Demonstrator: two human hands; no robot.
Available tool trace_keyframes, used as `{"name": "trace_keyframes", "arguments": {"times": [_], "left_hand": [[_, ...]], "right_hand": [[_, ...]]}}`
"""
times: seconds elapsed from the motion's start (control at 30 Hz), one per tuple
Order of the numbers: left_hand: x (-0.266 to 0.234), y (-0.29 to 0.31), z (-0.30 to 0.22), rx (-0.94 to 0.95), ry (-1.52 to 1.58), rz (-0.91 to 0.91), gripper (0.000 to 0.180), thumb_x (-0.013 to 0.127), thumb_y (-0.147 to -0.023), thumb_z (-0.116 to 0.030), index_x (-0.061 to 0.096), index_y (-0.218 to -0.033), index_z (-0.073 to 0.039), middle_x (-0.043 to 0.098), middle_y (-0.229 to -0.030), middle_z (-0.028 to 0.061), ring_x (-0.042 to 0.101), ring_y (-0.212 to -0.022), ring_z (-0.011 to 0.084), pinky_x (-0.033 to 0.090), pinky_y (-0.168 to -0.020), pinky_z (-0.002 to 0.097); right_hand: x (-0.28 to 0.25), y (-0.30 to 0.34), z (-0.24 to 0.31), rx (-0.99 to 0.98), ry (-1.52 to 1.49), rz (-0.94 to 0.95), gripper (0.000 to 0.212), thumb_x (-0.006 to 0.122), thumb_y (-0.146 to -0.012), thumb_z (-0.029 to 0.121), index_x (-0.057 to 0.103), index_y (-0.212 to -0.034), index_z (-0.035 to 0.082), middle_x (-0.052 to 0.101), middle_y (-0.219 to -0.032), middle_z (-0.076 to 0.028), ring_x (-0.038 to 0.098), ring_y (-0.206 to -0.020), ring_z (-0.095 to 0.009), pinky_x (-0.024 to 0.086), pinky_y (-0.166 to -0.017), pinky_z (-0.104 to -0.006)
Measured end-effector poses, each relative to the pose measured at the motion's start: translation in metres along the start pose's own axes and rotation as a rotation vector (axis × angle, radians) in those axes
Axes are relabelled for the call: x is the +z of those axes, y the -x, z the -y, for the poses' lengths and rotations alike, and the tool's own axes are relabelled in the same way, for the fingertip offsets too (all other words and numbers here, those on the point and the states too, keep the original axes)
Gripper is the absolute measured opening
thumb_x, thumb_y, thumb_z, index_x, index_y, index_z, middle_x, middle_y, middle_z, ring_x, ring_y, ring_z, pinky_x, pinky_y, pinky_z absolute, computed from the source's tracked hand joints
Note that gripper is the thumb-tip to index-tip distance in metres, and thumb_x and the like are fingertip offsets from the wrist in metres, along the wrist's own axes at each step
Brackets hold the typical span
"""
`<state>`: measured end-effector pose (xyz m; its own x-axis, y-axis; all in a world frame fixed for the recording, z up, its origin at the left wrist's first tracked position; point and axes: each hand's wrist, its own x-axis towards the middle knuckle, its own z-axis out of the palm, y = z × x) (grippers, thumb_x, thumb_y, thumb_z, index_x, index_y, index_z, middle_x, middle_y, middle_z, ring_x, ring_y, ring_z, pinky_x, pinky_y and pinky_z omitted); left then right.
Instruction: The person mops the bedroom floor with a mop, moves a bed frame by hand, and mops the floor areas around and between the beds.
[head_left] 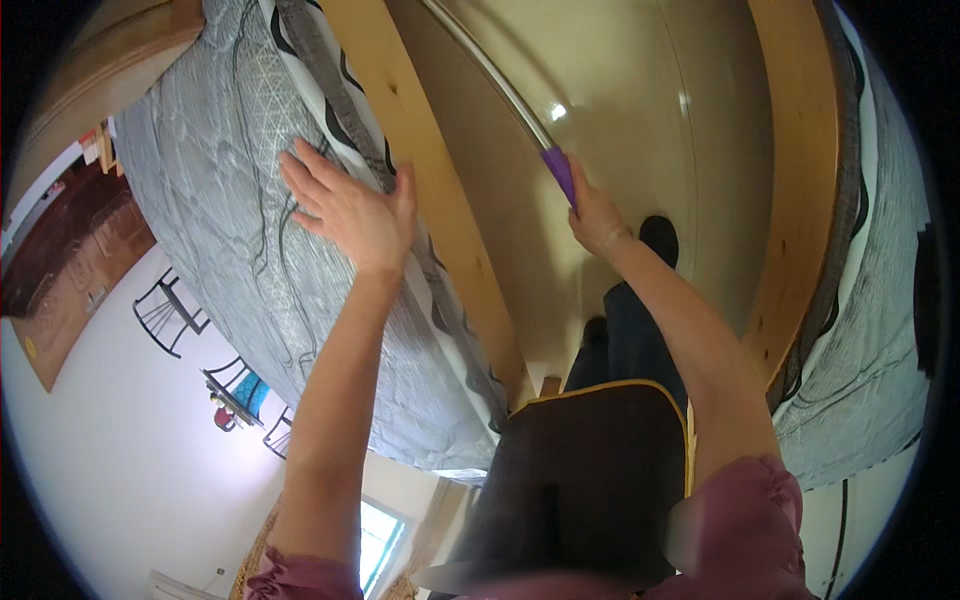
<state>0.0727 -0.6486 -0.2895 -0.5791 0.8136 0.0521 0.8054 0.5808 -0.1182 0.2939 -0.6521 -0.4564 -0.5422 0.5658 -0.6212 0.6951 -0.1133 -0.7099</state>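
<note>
My right hand (598, 215) is closed round the purple grip of a long silver pole (510, 98). The pole slants up and away to the left over the floor, and its far end lies outside the picture, so its kind does not show. My left hand (352, 208) is open, fingers spread, palm down at the edge of a bed with a grey patterned cover (250, 230). Whether the palm presses on the cover or hovers just above it, I cannot tell.
A wooden bed rail (425, 130) runs along the left. A second wooden bed frame (800, 190) with a grey cover stands on the right. Shiny tiled floor (640, 110) lies between them, with my dark shoe (659, 240) on it. Metal-framed chairs (170, 312) show at far left.
</note>
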Motion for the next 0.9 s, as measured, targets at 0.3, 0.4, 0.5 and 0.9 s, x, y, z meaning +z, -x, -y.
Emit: {"name": "trace_keyframes", "arguments": {"times": [0.3, 0.4, 0.5, 0.9], "left_hand": [[-0.001, -0.002, -0.001, 0.006, 0.014, -0.029, 0.096, 0.07, -0.065, -0.032, 0.013, -0.135, 0.0, 0.016, -0.139, 0.0233, 0.013, -0.13, 0.0357, 0.016, -0.096, 0.0636], [-0.011, 0.005, 0.008, 0.023, 0.073, 0.029, 0.094, 0.069, -0.064, -0.029, 0.013, -0.136, -0.001, 0.017, -0.14, 0.0201, 0.014, -0.131, 0.0333, 0.015, -0.098, 0.0618], [-0.018, 0.029, 0.026, 0.153, 0.139, 0.053, 0.095, 0.069, -0.064, -0.029, 0.014, -0.136, -0.001, 0.016, -0.141, 0.0192, 0.014, -0.132, 0.0317, 0.014, -0.102, 0.0533], [-0.026, 0.058, 0.022, 0.233, 0.121, 0.093, 0.09, 0.065, -0.069, -0.022, 0.011, -0.136, 0.001, 0.014, -0.141, 0.0199, 0.011, -0.133, 0.0319, 0.01, -0.105, 0.0466]], "right_hand": [[-0.022, 0.19, -0.074, 0.179, 0.205, 0.171, 0.073, 0.05, -0.078, 0.004, 0.013, -0.138, 0.02, 0.055, -0.101, -0.025, 0.056, -0.08, -0.043, 0.045, -0.072, -0.0482], [-0.02, 0.26, -0.078, 0.23, 0.218, 0.189, 0.074, 0.052, -0.076, 0.003, 0.014, -0.137, 0.023, 0.057, -0.097, -0.024, 0.055, -0.083, -0.043, 0.045, -0.074, -0.0492], [-0.026, 0.333, -0.069, 0.336, 0.192, 0.147, 0.059, 0.05, -0.075, 0.001, 0.032, -0.128, 0.017, 0.058, -0.098, -0.021, 0.056, -0.089, -0.04, 0.045, -0.076, -0.0463], [-0.039, 0.539, -0.078, 0.587, 0.365, 0.044, 0.037, 0.05, -0.072, -0.002, 0.047, -0.105, 0.013, 0.056, -0.081, -0.016, 0.057, -0.072, -0.037, 0.046, -0.063, -0.0454]]}}
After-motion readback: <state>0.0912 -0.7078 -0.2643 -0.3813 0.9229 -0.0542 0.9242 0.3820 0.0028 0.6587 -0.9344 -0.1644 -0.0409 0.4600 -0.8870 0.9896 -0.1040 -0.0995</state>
